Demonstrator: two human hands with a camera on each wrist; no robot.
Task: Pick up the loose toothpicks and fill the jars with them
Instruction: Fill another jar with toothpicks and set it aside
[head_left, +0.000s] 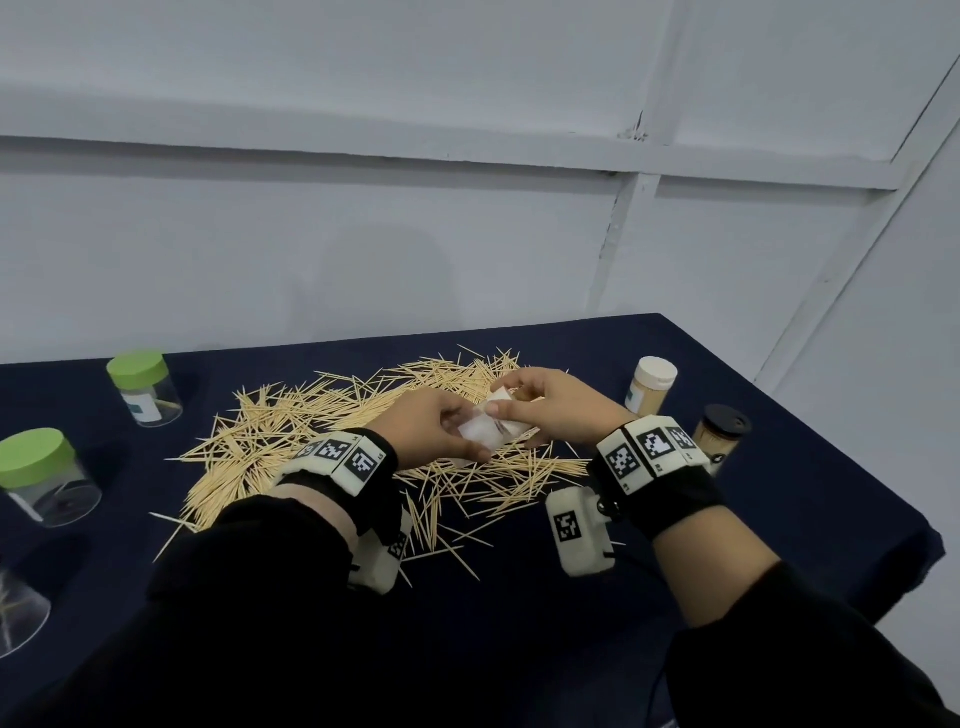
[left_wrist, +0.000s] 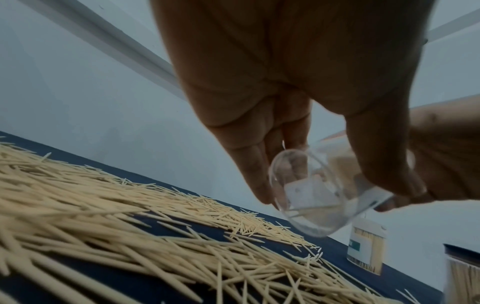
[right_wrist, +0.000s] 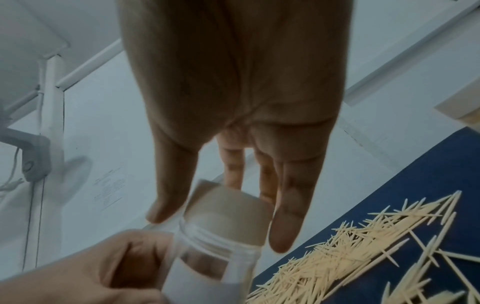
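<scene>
A big heap of loose toothpicks (head_left: 322, 431) lies on the dark blue tablecloth (head_left: 519, 623). Above the heap my left hand (head_left: 457, 431) grips a small clear jar (head_left: 485, 436) on its side, its base (left_wrist: 311, 197) facing the left wrist camera. My right hand (head_left: 511, 397) pinches the jar's pale lid (right_wrist: 233, 211) between thumb and fingers. The lid sits tilted at the threaded neck (right_wrist: 207, 242), partly off it. What the jar holds is unclear through the blur.
Two green-lidded jars (head_left: 137, 387) (head_left: 44, 478) stand at the left, and part of a clear jar (head_left: 15, 613) shows at the left edge. A white-lidded jar (head_left: 649, 387) and a black-lidded jar (head_left: 722, 431), both packed with toothpicks, stand at the right near the table's edge.
</scene>
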